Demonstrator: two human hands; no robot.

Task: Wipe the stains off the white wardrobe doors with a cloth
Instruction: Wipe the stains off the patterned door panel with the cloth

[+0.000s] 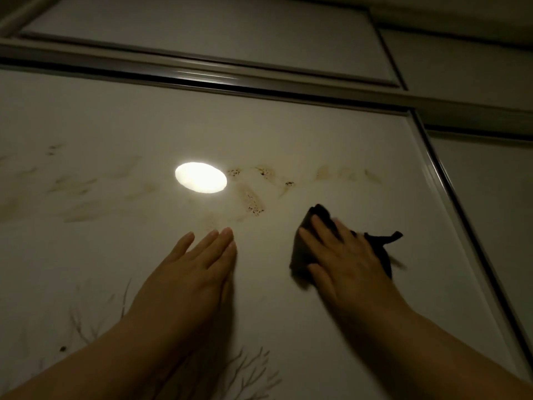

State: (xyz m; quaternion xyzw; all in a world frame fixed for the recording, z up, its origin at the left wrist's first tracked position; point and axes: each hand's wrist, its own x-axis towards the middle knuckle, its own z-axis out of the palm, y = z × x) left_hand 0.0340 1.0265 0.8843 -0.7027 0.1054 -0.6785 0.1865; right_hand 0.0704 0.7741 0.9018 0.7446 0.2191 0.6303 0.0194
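Two hands are reaching up to the white wardrobe door (144,125), with both forearms entering from the lower edge of the view. The left hand (199,261) is lying flat against the panel; its fingers (213,241) are straight, held close together and holding nothing, the tips pointing up toward the stains (253,200). The right hand (343,255) is pressing a dark cloth (301,255) against the door, near the left hand and to its right. Its fingers (320,229) are spreading flat over the cloth rather than curling round it, and its outline is slightly blurred. The cloth is lying between palm and panel, a loose tail sticking out to the right. The brown stains, some speckled dark, are sitting just above the hands, with fainter smears trailing left. A bright oval light reflection (201,177) is glaring beside them. A metal rail (202,79) is running across above the door.
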